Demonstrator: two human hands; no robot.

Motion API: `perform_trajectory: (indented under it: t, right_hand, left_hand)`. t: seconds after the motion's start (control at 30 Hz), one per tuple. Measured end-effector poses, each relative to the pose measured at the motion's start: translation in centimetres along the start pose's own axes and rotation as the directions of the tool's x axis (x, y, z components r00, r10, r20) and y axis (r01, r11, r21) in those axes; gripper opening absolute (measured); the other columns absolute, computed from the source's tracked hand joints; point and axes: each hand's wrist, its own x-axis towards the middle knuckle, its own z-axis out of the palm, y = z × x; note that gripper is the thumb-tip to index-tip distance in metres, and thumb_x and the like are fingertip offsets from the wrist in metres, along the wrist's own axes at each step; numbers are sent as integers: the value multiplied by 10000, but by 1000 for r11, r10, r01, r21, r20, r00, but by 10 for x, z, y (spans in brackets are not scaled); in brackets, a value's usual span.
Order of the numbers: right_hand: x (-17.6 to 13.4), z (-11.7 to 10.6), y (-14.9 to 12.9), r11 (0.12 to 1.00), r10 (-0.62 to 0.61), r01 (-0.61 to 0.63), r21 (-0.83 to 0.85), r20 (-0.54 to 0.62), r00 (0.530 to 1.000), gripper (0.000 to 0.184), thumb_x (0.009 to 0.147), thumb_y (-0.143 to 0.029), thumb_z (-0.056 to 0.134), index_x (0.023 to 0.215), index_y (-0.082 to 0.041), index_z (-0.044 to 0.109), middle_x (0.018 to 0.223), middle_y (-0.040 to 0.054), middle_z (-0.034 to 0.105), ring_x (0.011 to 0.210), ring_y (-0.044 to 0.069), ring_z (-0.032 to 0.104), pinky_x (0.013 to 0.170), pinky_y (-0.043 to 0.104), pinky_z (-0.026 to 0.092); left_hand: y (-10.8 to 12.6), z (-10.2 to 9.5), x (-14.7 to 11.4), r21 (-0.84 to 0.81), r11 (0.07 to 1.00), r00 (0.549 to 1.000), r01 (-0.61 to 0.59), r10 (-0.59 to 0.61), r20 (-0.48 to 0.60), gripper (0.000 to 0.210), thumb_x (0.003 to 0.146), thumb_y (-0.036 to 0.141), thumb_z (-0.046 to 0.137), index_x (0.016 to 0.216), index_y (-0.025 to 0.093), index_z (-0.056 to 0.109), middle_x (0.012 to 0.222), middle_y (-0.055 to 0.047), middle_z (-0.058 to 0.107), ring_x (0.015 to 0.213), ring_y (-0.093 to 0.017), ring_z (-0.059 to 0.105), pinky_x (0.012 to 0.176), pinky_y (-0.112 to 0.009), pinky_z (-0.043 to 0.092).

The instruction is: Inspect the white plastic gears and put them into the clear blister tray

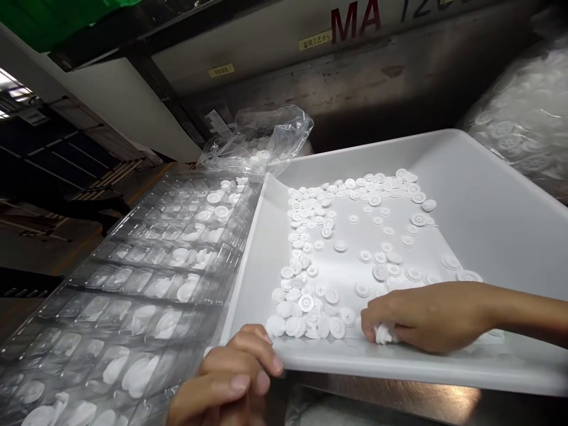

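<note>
My right hand [426, 316] is inside a grey-white plastic tray [501, 213], low by its near wall. Its fingers are closed on small white plastic parts [384, 334], partly covered by the fingers. Many round white plastic discs [306, 303], some with spoked or ringed faces, lie loose over the tray's floor, thickest along the left and far sides. At the tray's near left corner, my left hand [235, 378] is curled, with thumb and fingertips close together. Whatever it may hold is hidden.
Left of the tray are clear blister trays [151, 275], with white parts in many pockets. Behind them stands an open clear bag [277, 139] with white parts. A full bag of discs [528, 118] is at the right. A machine panel [275, 71] runs along the back.
</note>
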Motion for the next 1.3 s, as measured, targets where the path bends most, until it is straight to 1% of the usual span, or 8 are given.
perform_trajectory:
  t: [0.23,0.47,0.57,0.7,0.83,0.97,1.13,1.3]
  right_hand:
    - [-7,5,15,974,-4,30,226,-116,993,330,917,-417,721,1148,-196,640,932,29,622,745,167,598,651,288,498]
    - [-33,-24,-2,920,-1,106,376,-271,963,213,936,-191,434,1079,-240,585,844,-5,614,626,137,551,559,246,455]
    - [-46,-31,-32,944,-157,281,173,-513,844,292,870,-67,494,1067,-252,604,977,-10,638,870,142,611,761,246,479]
    - [-45,-18,-45,864,-482,320,-388,-458,747,355,919,16,476,1178,-189,606,1212,56,622,1082,195,595,863,300,530]
    - [-39,-11,-24,820,-559,322,-473,-546,624,444,1035,-33,424,1434,-208,507,1429,61,561,1352,158,500,1089,261,497]
    - [-42,-17,-17,825,-559,237,-513,-676,481,380,1026,-41,435,1341,-208,566,1267,56,582,1155,140,566,905,201,527]
    - [-51,-18,-20,814,-547,218,-539,-583,601,199,1184,-241,380,1298,-205,539,996,-8,694,811,105,691,634,239,514]
    - [-53,-17,-17,886,-411,159,-436,-581,703,277,1175,-462,447,1249,-240,597,986,-36,750,753,136,731,562,284,540]
  left_hand:
    - [4,20,4,-330,803,865,497,-491,107,112,802,157,804,746,242,757,580,70,618,505,-78,594,645,-235,620]
    - [14,80,7,-646,138,269,751,-957,109,212,852,83,630,992,184,754,1002,-60,771,932,-174,792,819,-288,667]
    - [8,103,-1,-677,-108,127,728,-949,288,176,954,185,562,1033,178,719,1068,-113,765,995,-229,788,789,-322,665]
    - [4,128,-1,-735,-244,79,632,-924,375,335,1056,221,373,936,204,685,721,-35,652,719,-182,739,718,-291,646]
    - [1,140,3,-827,-230,84,513,-945,315,281,1032,178,437,1003,231,711,641,17,658,641,-165,754,622,-257,647]
    - [-2,140,2,-817,-256,118,517,-924,364,278,983,192,539,1159,195,753,802,-46,809,672,-182,801,606,-260,661]
    - [-1,127,-3,-762,-244,112,600,-917,382,430,979,267,562,1368,161,710,1214,-161,841,1061,-280,834,858,-363,698]
    - [-2,116,-12,-683,-291,213,670,-806,552,368,997,259,589,1301,159,771,1285,-127,825,1199,-270,789,1057,-354,626]
